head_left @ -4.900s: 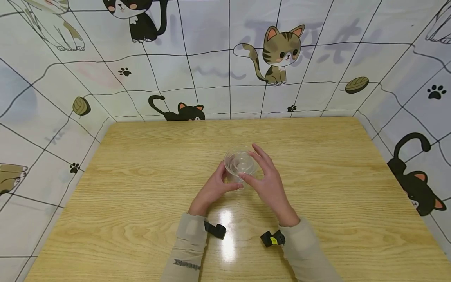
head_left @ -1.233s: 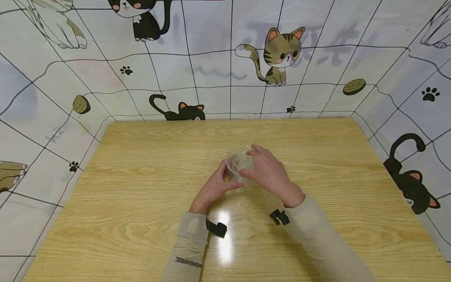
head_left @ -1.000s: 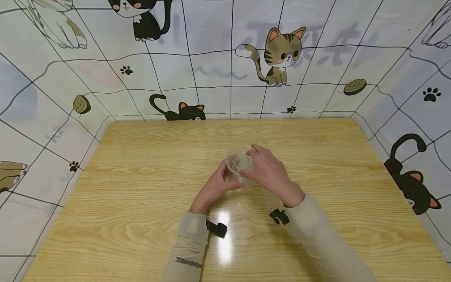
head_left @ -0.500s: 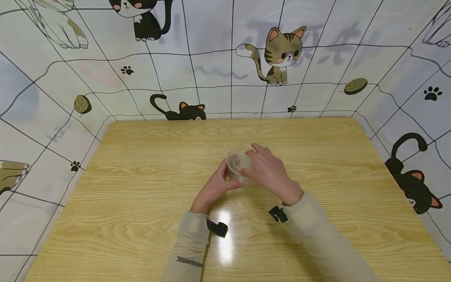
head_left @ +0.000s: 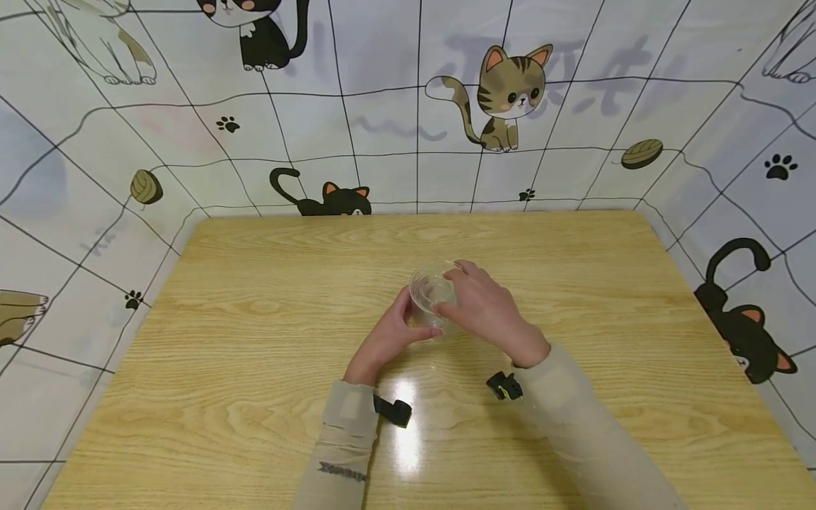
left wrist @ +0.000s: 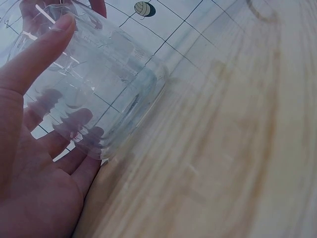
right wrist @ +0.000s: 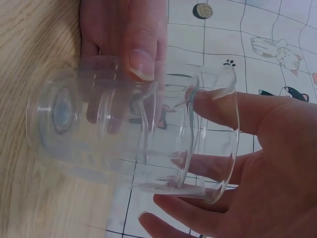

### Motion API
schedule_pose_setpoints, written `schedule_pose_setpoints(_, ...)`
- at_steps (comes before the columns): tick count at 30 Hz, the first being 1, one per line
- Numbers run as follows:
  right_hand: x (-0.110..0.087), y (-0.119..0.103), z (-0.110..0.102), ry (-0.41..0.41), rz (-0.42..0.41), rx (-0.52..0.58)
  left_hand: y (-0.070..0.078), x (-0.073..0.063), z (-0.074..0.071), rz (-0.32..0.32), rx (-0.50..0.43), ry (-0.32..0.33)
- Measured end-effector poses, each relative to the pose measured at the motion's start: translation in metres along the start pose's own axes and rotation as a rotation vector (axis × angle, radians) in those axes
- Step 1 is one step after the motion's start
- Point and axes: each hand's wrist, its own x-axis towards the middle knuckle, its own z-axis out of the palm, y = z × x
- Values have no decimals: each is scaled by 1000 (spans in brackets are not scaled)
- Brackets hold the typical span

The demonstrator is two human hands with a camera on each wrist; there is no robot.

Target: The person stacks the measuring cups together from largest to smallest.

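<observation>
A clear round cup [head_left: 425, 315] stands on the table, with at least one smaller clear cup [right wrist: 168, 134] nested in its mouth. My left hand [head_left: 384, 340] grips the outer cup low down, thumb on the near side and fingers curled behind it, as the left wrist view shows through the clear wall [left wrist: 116, 91]. My right hand [head_left: 487, 312] is at the top, thumb and index finger dipping past the outer rim and pinching the inner cup's edge. Its other fingers spread along the outside. The overlapping clear walls blur how many cups are stacked.
The wooden table [head_left: 255, 368] reaches to a white cloth backdrop [head_left: 382, 127] with a grid and cartoon cats on the back and sides. Black wrist cameras sit on both sleeves, the left one [head_left: 393, 411] and the right one [head_left: 504, 386].
Since the oldest frame my right hand has turned over, its forearm swinging up and outward, and its thumb and index finger have closed in at the rim. The left hand has stayed round the cup.
</observation>
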Motion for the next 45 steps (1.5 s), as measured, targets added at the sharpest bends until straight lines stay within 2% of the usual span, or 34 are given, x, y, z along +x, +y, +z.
schedule_pose_setpoints(16,7,3,-3,-76,5,105,1,1,0,-15,-4,0)
schedule_pose_setpoints(26,9,3,-5,-98,-3,105,1,1,-1,-20,2,6)
schedule_pose_setpoints(35,10,5,-2,-126,-1,207,0,0,-1,-33,9,6)
schedule_pose_setpoints(45,11,6,-3,-149,-10,154,0,0,-1,-51,9,0)
